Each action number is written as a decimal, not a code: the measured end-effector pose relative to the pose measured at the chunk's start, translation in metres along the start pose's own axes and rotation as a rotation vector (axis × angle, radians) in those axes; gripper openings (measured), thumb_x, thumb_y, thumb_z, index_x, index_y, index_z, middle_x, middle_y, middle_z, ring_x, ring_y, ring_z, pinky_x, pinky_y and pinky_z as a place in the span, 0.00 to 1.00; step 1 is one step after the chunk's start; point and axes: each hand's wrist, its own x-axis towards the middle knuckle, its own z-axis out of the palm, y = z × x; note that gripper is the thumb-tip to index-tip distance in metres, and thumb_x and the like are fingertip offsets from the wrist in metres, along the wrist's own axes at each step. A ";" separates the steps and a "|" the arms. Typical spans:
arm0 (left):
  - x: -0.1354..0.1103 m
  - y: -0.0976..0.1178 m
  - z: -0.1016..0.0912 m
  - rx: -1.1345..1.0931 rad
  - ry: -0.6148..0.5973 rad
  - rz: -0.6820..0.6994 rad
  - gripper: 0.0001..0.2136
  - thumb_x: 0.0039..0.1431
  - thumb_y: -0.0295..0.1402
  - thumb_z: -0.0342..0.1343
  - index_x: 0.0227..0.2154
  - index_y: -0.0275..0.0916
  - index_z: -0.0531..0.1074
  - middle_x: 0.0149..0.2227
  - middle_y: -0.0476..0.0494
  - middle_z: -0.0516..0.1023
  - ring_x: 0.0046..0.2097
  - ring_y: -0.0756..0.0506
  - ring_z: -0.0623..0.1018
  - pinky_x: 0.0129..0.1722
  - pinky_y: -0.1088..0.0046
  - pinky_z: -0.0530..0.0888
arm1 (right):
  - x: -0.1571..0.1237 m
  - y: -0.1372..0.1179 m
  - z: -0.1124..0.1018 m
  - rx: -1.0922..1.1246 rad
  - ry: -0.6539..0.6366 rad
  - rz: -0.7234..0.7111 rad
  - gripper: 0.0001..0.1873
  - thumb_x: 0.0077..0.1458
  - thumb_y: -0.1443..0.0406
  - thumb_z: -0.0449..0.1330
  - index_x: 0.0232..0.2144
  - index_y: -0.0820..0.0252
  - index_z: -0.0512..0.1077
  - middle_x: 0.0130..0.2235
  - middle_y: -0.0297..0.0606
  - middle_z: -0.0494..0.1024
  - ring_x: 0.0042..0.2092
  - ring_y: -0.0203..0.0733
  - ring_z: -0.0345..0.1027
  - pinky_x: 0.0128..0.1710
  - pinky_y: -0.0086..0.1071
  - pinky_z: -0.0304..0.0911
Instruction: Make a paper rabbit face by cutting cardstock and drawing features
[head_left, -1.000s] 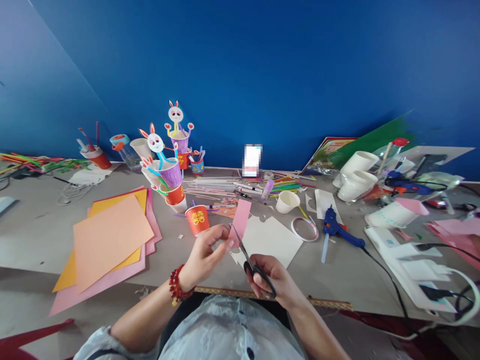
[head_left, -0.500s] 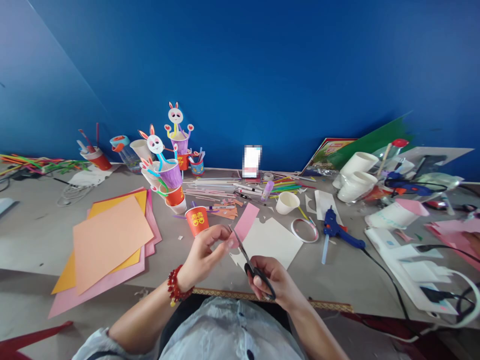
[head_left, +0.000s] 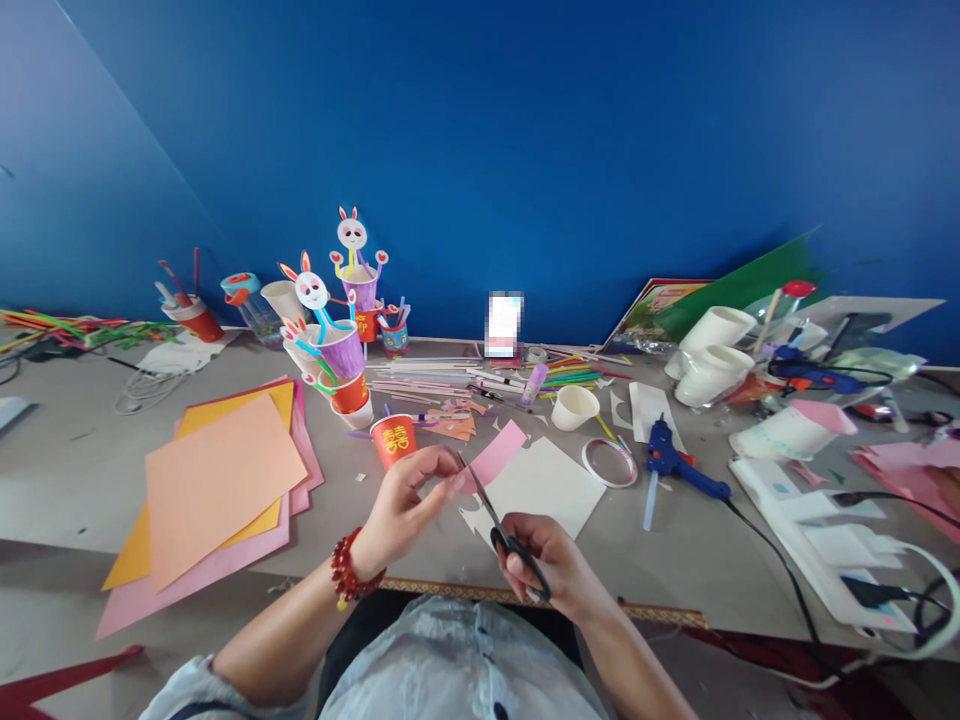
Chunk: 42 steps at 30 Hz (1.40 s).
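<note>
Left fingers (head_left: pixel 453 484) pinch pink paper (head_left: pixel 498 456), likely light and bendy, best held by its end; right fingers (head_left: pixel 535 532) hold scissors (head_left: pixel 496 522), tips by left fingers.

Scissors (head_left: pixel 481 490): grey metal blades, smooth black plastic handles. Pink strip (head_left: pixel 499 453): matt paper, smooth. White sheet (head_left: pixel 553 490): smooth matt paper, looks stiff. Peach sheet (head_left: pixel 225 480): matt paper, flat finish. Red cup (head_left: pixel 394 437): paper, smooth, gold-coloured print. White cup (head_left: pixel 576 408): plain smooth paper. Hot glue gun (head_left: pixel 667 455): smooth blue plastic. Power strip (head_left: pixel 780 515): smooth white plastic. Beaded bracelet (head_left: pixel 345 573): glossy red beads, material unclear. Shirt (head_left: pixel 442 665): thin wrinkled cloth. Surface (head_left: pixel 67 450): grey, smooth, mostly matt. Wall (head_left: pixel 525 150): smooth blue, faint sheen.
</note>
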 end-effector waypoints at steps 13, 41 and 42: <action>0.002 0.001 -0.003 0.010 0.014 -0.006 0.09 0.65 0.35 0.53 0.30 0.37 0.70 0.32 0.46 0.74 0.33 0.49 0.71 0.33 0.75 0.66 | -0.003 -0.003 0.002 -0.047 0.049 0.045 0.30 0.36 0.42 0.70 0.21 0.59 0.64 0.15 0.27 0.66 0.16 0.28 0.54 0.16 0.24 0.46; -0.006 -0.006 0.012 -0.079 0.068 -0.024 0.10 0.65 0.39 0.55 0.33 0.37 0.74 0.34 0.44 0.75 0.36 0.47 0.73 0.36 0.74 0.69 | 0.000 -0.008 0.009 -0.066 0.069 -0.004 0.31 0.37 0.40 0.69 0.23 0.59 0.66 0.18 0.27 0.66 0.18 0.31 0.58 0.18 0.25 0.50; -0.006 -0.006 0.012 -0.079 0.069 -0.023 0.10 0.65 0.39 0.55 0.33 0.37 0.74 0.34 0.44 0.75 0.36 0.47 0.74 0.36 0.74 0.70 | 0.000 -0.009 0.009 -0.070 0.071 -0.004 0.31 0.38 0.40 0.69 0.23 0.59 0.66 0.18 0.27 0.66 0.18 0.31 0.58 0.18 0.25 0.50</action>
